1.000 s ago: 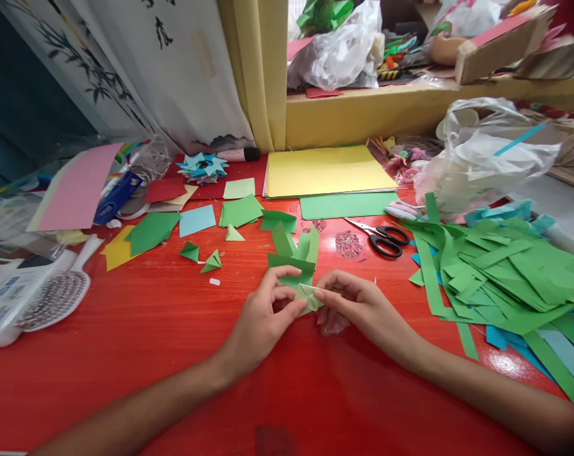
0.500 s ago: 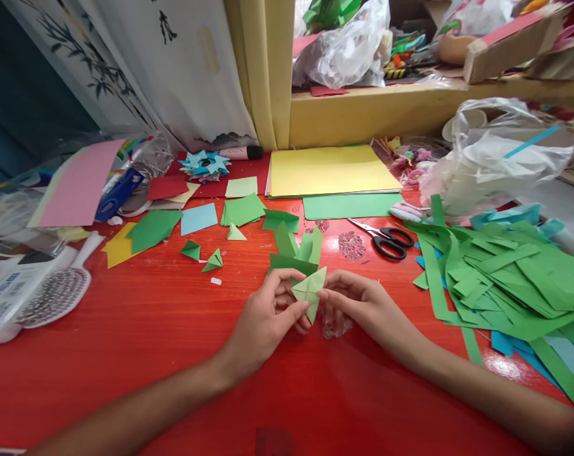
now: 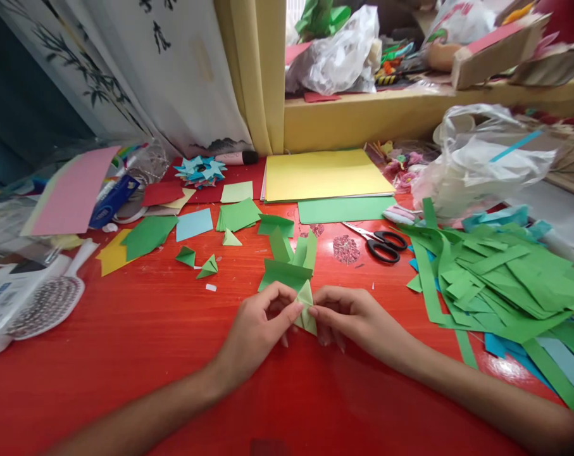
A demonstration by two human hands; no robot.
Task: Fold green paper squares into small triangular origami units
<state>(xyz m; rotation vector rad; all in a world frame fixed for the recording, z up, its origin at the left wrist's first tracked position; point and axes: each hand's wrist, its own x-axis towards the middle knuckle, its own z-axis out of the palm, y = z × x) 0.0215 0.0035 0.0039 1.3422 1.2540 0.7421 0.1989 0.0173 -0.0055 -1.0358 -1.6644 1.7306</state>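
A small light green folded paper (image 3: 306, 310) with a pointed top is pinched between both hands above the red table (image 3: 173, 380). My left hand (image 3: 262, 323) grips its left side with thumb and fingers. At its right edge, my right hand (image 3: 353, 316) pinches with thumb and forefinger; the other fingers hang below. Just beyond the hands lie folded darker green papers (image 3: 287, 273), partly standing up. Two small folded green pieces (image 3: 207, 266) and a pale green folded triangle (image 3: 231, 238) rest farther left.
Black-handled scissors (image 3: 384, 246) lie right of centre. A heap of green paper strips (image 3: 500, 272) covers the right side. Yellow sheets (image 3: 327, 174) and a blue origami ring (image 3: 200, 171) sit at the back. A white hairbrush (image 3: 54, 294) is at left.
The light green paper has turned from a wide, tilted shape to a narrower one pointing up. Both hands have come closer together around it, and the view has shifted slightly.
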